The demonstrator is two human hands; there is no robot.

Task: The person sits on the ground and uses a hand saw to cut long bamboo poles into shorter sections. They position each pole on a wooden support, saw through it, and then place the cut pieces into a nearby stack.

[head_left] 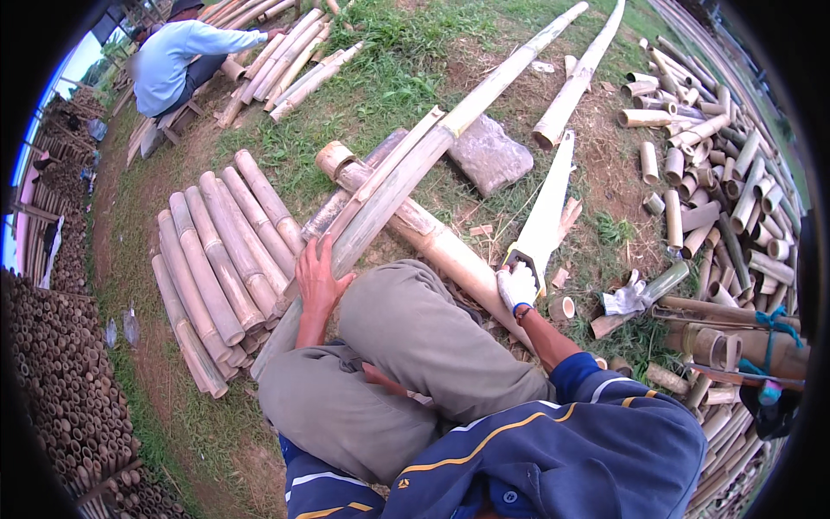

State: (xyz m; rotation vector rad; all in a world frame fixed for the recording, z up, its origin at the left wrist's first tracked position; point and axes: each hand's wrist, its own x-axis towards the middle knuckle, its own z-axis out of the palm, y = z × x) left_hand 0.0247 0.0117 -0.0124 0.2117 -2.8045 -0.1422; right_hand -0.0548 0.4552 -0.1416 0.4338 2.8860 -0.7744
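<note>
My bare left hand [318,281] lies with its fingers spread against a long bamboo pole [389,186], which slants from beside my leg to the far right. This pole rests across a thicker bamboo pole [450,251] with a notch near its far end. On my right hand [517,284] is a white glove, and its fingers are closed round the handle of a hand saw. The saw's pale blade [546,208] points away from me, right of the poles and apart from the long one.
Cut bamboo lengths [225,251] lie stacked at left. A flat stone [491,156] sits beyond the crossing poles. Short bamboo pieces [709,173] are heaped at right, near a spare glove [624,297]. Another long pole [575,95] lies far right. A co-worker [177,65] sits at far left.
</note>
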